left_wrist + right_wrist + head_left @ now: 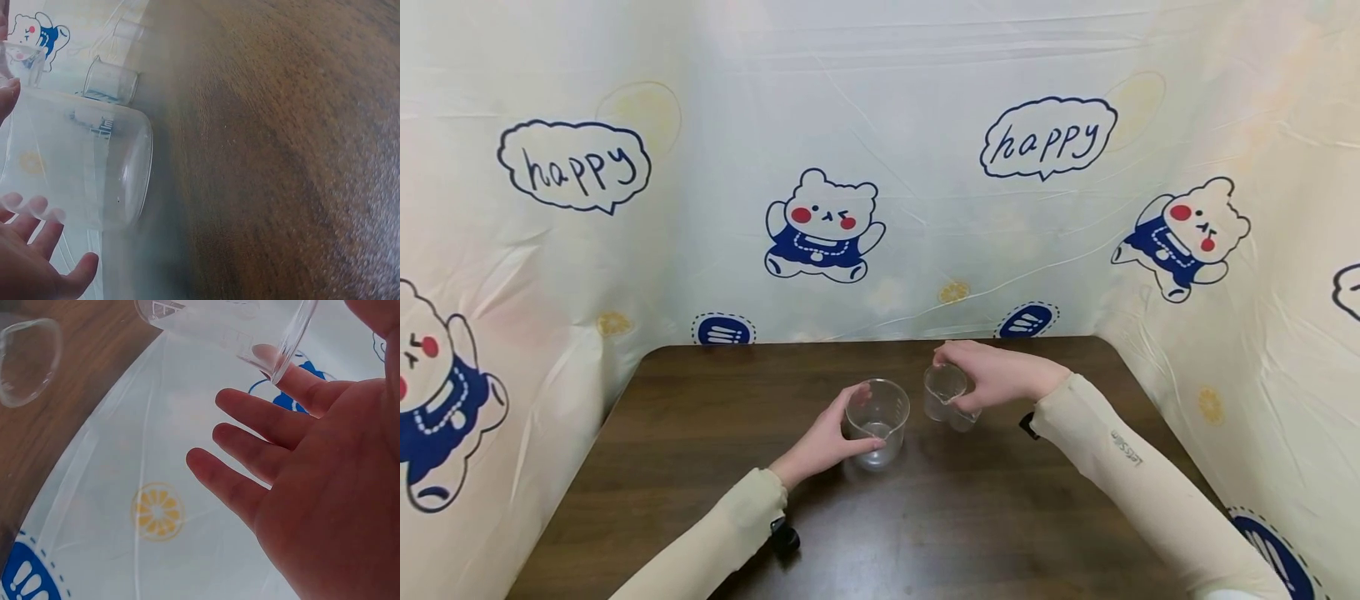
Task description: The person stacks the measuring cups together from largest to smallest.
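My left hand holds a large clear beaker around its side, thumb at the near side and fingers at the far side. The large beaker stands upright on the table, with printed marks on its wall. My right hand pinches a smaller clear beaker near its rim, just right of the large one. In the right wrist view the smaller beaker lies between thumb and index finger, the other fingers spread. Another small beaker is partly hidden under my right hand.
The brown wooden table carries the glassware. In the left wrist view a small beaker stands beyond the large one, and a smaller clear vessel stands farther off. A printed curtain rises along the table's back and sides.
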Tool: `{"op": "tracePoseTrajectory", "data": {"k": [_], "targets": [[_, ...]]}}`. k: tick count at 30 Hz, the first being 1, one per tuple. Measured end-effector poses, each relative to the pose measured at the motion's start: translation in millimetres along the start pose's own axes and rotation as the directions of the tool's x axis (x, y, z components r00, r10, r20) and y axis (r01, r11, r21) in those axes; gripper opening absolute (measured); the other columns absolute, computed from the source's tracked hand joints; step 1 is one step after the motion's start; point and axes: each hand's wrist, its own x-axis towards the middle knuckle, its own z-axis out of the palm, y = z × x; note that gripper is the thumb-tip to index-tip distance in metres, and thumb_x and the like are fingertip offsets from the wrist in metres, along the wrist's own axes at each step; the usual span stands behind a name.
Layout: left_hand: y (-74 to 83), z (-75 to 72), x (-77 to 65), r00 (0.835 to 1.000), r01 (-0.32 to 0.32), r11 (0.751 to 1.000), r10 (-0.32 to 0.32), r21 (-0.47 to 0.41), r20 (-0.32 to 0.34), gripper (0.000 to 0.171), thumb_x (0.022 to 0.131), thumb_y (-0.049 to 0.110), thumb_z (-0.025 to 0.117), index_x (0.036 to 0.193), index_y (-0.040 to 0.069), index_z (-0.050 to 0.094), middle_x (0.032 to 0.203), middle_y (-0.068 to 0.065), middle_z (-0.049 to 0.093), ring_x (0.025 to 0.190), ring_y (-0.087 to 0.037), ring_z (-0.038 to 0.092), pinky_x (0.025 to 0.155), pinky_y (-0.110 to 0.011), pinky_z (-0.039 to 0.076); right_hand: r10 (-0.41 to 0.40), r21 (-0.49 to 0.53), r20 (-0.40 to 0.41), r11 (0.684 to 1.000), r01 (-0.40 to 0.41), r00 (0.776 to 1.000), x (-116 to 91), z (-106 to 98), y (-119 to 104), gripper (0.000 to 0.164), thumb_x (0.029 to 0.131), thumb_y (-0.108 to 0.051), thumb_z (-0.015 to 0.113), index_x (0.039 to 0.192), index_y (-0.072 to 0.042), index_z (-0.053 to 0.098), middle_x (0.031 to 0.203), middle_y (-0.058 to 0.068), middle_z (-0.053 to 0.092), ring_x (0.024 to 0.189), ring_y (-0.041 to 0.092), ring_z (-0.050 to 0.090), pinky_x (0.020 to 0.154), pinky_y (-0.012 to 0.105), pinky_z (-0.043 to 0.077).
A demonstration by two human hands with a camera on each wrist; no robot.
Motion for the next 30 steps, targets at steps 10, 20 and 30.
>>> {"op": "tracePoseTrajectory", "data": {"k": [10,20,30], "targets": [[-2.2,0.5,-0.3,1.000,0.003,1.000,-0.003,-0.007,0.004,0.093,0.085,0.031,0.090,0.159,0.013,0.036,0.155,-0.008,0.049,0.145,-0.025,0.045,0.116,-0.053,0.036,-0.020,0.004,0.011,1.000,0.020,1.000,17.3,-7.2,-15.8,0.053,0.090,-0.025,0.077,0.134,-0.007,0.053,0.129,0.009,0.060,0.118,0.025,0.057,0.101,0.043,0.050],[-1.9,-0.2,-1.3,1.000,0.001,1.000,-0.001,-0.015,0.008,0.092,0.086,0.031,0.089,0.159,0.016,0.036,0.156,-0.006,0.049,0.146,-0.025,0.043,0.116,-0.053,0.036,-0.054,-0.002,0.008,0.999,0.054,0.999,32.9,-11.3,-26.9,0.053,0.089,-0.024,0.077,0.134,-0.006,0.054,0.129,0.008,0.061,0.118,0.023,0.056,0.103,0.043,0.049],[-2.9,-0.1,-0.8,1.000,0.003,1.000,-0.003,-0.025,0.010,0.091,0.087,0.030,0.088,0.159,0.015,0.036,0.156,-0.008,0.048,0.145,-0.027,0.044,0.116,-0.054,0.037,-0.104,-0.003,0.006,0.995,0.104,0.995,50.0,-2.9,-30.2,0.053,0.089,-0.023,0.079,0.133,-0.006,0.055,0.129,0.007,0.061,0.117,0.024,0.057,0.104,0.042,0.049]]}}
